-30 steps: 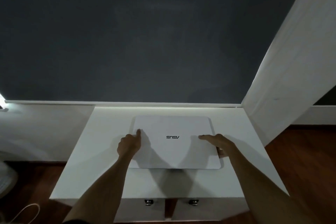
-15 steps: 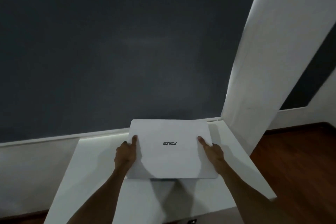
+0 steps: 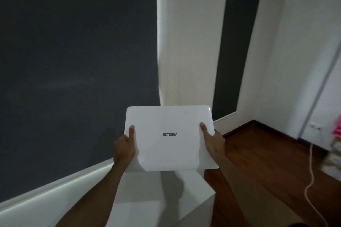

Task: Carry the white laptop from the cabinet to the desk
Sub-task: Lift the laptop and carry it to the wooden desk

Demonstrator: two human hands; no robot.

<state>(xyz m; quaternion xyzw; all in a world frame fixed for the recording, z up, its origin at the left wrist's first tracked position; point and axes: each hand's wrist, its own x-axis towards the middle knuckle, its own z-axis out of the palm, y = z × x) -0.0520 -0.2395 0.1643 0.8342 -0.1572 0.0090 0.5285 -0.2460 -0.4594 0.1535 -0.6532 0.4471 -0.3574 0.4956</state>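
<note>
The closed white laptop [image 3: 169, 138], logo upside down toward me, is held flat in the air above the white cabinet [image 3: 147, 206]. My left hand [image 3: 124, 148] grips its left edge with the thumb on the lid. My right hand [image 3: 214, 141] grips its right edge the same way. The fingers under the laptop are hidden. No desk is in view.
A dark grey wall fills the left. A white pillar [image 3: 186, 42] stands behind the laptop. Dark wooden floor [image 3: 258, 153] spreads to the right, with a white cord [image 3: 311, 175] lying on it and pink items [image 3: 336, 129] at the right edge.
The laptop has been lifted off the cabinet top and carried up and rightward. My view has swung right, revealing the floor, cord and far wall.
</note>
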